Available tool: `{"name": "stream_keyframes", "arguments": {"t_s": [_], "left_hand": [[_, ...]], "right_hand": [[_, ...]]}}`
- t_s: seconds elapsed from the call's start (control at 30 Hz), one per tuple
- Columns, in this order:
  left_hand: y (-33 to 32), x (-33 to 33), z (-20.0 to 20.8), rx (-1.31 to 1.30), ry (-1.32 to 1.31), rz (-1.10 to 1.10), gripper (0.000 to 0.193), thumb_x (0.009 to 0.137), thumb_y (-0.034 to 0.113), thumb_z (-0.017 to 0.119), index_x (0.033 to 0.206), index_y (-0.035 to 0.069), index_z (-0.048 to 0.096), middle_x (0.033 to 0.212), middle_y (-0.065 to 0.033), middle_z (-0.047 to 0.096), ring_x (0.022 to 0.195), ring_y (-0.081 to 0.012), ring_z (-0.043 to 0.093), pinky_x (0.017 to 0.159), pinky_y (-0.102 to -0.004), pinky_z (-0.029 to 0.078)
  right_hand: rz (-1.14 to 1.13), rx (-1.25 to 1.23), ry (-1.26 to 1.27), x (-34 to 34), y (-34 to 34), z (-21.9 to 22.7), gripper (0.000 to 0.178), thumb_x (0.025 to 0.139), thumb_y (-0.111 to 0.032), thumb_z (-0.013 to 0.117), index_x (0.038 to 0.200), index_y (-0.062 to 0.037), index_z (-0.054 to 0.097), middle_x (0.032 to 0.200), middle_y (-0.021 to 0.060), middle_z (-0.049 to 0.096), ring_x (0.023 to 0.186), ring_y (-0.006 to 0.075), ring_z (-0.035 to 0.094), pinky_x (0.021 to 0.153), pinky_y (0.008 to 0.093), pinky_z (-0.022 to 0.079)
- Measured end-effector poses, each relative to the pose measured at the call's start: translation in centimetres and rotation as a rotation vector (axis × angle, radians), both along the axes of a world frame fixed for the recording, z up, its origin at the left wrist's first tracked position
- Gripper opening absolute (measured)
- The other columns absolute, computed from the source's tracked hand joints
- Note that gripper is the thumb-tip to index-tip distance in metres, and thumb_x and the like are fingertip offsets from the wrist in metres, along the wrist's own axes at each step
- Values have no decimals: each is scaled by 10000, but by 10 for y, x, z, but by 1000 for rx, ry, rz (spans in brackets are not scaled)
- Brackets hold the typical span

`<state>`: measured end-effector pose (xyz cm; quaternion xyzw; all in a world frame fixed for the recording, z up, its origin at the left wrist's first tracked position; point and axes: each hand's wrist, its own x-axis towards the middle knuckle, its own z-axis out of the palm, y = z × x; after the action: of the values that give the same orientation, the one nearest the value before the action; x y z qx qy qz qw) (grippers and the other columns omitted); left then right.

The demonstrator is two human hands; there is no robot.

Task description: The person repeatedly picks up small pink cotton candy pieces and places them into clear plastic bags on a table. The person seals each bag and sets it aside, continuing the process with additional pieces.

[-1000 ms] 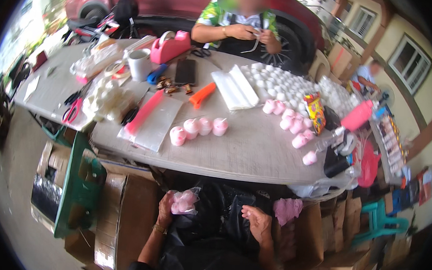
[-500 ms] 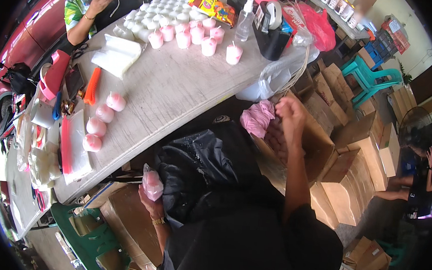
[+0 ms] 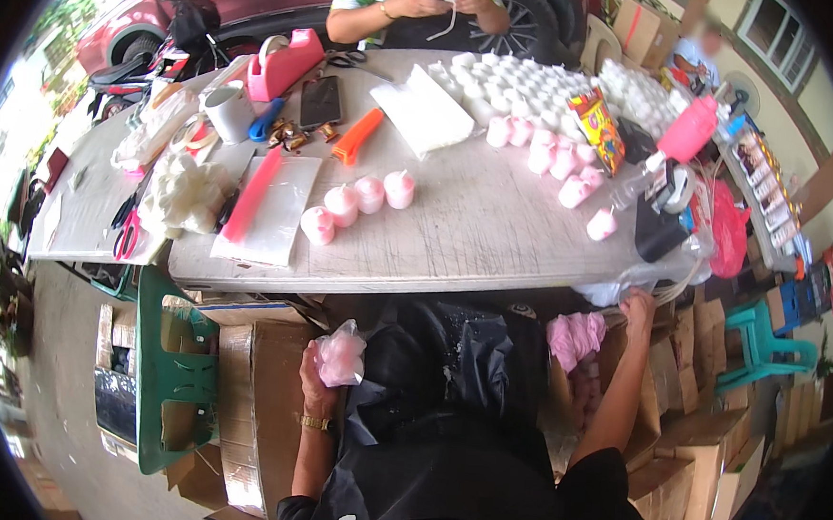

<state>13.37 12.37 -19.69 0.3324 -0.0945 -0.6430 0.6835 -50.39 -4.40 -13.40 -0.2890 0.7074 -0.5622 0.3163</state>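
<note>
My left hand (image 3: 319, 376) is closed around a clear plastic bag of pink candles (image 3: 341, 358), held beside the black apron on my lap. My right hand (image 3: 637, 313) is raised by the table's front edge at the right, its fingers curled together; whether anything is in them I cannot make out. Below it stands an open cardboard box (image 3: 651, 408) with pink candles (image 3: 585, 389) inside and a crumpled pink cloth (image 3: 576, 337) at its far edge. On the table, a short row of pink-and-white candles (image 3: 369, 195) lies near a stack of clear bags (image 3: 281, 215).
White candles (image 3: 513, 92) crowd the table's far right, with a tape dispenser (image 3: 662, 218) nearby. An orange cutter (image 3: 357, 136), phone (image 3: 322, 102) and mug (image 3: 228, 112) lie to the left. A green chair (image 3: 176, 379) stands at my left; a co-worker's hands (image 3: 432, 2) are across the table.
The whole view has swung round, so the table now lies straight across. The bagged candles stay in my left hand, turned more upright. My right hand stays raised over the box side.
</note>
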Motion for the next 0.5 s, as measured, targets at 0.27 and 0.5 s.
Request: {"name": "stream_keyframes", "arguments": {"t_s": [0.27,0.5], "left_hand": [[4,-28,34,32,48,4,344,1002,375,535,1071,50,627,1006,-99,692,901,-217,677,828,-367,554],[-1,-27,75,-12,-8,-86,393,979,422,552,1118,66,645,998,-104,707,888,-249,695,769,-393,588]], "right_hand": [[-111,-323,540,27,20,28,232,874,-25,592,1082,-33,693,1227,113,560,1068,233,576,870,346,505],[-221,-513,1005,117,61,96,381,789,95,498,1091,-48,681,1247,155,553,1180,322,546,1000,395,458]]}}
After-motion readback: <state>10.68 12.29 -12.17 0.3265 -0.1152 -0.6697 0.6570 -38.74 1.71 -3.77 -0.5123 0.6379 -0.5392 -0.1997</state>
